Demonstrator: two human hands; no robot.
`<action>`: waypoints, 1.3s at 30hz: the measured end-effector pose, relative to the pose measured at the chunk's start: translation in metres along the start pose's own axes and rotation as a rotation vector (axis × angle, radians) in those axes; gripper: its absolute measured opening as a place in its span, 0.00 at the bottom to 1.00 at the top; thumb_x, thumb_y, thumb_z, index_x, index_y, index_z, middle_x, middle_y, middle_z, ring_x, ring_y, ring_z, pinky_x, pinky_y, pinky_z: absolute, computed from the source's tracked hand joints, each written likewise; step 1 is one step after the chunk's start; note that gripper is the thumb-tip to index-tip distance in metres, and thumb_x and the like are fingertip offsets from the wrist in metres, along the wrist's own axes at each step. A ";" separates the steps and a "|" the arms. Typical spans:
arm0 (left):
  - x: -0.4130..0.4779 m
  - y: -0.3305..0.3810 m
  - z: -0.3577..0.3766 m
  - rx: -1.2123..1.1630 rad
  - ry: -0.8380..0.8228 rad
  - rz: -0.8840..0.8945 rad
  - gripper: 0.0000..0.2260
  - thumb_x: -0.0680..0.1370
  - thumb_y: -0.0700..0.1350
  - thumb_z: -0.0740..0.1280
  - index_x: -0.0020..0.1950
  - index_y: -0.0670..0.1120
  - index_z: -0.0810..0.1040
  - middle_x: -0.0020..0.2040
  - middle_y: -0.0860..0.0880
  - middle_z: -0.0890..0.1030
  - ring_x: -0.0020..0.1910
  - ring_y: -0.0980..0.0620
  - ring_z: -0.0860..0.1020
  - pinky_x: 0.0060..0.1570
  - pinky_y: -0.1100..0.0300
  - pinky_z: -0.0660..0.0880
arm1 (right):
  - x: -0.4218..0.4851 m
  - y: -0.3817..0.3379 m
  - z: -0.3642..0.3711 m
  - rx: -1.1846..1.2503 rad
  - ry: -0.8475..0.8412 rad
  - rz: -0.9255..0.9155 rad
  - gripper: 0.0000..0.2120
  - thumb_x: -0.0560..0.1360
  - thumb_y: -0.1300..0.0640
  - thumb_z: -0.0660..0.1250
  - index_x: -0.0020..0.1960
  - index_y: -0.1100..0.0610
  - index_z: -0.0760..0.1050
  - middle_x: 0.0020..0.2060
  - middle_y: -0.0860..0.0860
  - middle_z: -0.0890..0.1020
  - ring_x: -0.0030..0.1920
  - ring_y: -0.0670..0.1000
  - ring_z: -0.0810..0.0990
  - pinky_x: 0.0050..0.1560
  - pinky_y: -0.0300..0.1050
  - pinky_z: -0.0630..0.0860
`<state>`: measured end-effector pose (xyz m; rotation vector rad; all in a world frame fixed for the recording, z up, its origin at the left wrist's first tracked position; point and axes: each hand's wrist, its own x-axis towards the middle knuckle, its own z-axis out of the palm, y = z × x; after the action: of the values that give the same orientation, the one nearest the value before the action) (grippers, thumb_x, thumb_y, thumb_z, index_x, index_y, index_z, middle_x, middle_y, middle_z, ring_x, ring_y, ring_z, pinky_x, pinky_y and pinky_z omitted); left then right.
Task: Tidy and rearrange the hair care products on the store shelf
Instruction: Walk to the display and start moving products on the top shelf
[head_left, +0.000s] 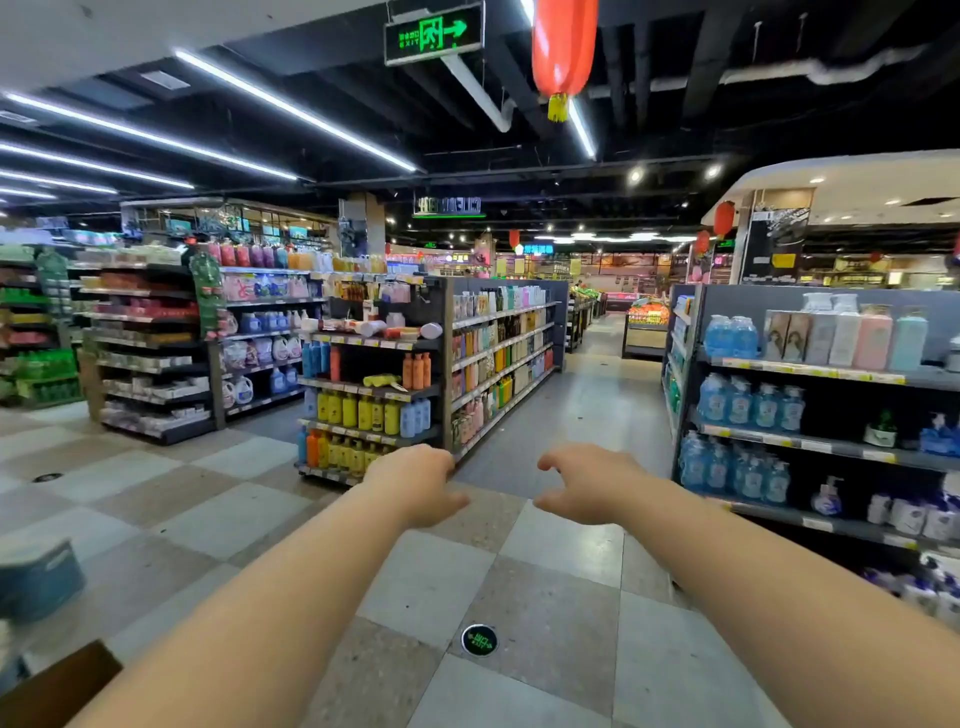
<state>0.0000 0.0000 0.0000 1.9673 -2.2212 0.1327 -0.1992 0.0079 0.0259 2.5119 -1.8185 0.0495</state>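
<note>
The fingers (551, 460) of both hands hang loosely curled and grasp nothing. The left hand (415, 486) and right hand (589, 488) sit side by side at the middle of the frame, palms down, with the arms stretched straight ahead over the tiled floor (426, 587). This looks like a reach that has not arrived. The hair bottles (358, 413) stand in rows on the shelf (371, 434), above the left hand in the picture and well apart from it. A few things lie flat on an upper tier.

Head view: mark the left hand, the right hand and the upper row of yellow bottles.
left hand (415, 483), head view, back of hand.
right hand (589, 488), head view, back of hand.
upper row of yellow bottles (365, 414), head view, a middle bottle's body.
</note>
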 end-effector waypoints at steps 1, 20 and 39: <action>0.012 -0.010 0.003 -0.001 -0.004 -0.013 0.23 0.74 0.60 0.63 0.64 0.49 0.72 0.59 0.49 0.78 0.57 0.48 0.77 0.53 0.51 0.78 | 0.015 -0.003 0.002 0.005 -0.011 0.006 0.25 0.77 0.42 0.59 0.71 0.49 0.62 0.69 0.48 0.69 0.68 0.53 0.68 0.65 0.55 0.69; 0.263 -0.148 0.084 -0.027 -0.012 -0.070 0.16 0.75 0.58 0.62 0.56 0.49 0.76 0.53 0.49 0.76 0.49 0.51 0.76 0.48 0.55 0.78 | 0.322 -0.014 0.055 0.059 -0.089 -0.022 0.25 0.77 0.44 0.60 0.71 0.50 0.63 0.69 0.50 0.70 0.68 0.54 0.69 0.68 0.59 0.66; 0.549 -0.297 0.135 -0.004 -0.031 -0.354 0.17 0.75 0.59 0.61 0.58 0.51 0.75 0.53 0.50 0.77 0.50 0.50 0.77 0.45 0.55 0.78 | 0.691 -0.018 0.067 0.083 -0.100 -0.253 0.23 0.76 0.45 0.61 0.70 0.50 0.64 0.66 0.51 0.73 0.66 0.55 0.71 0.67 0.59 0.66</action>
<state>0.2221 -0.5967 -0.0436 2.3343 -1.8475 0.0509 0.0337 -0.6450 -0.0067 2.8287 -1.5442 -0.0088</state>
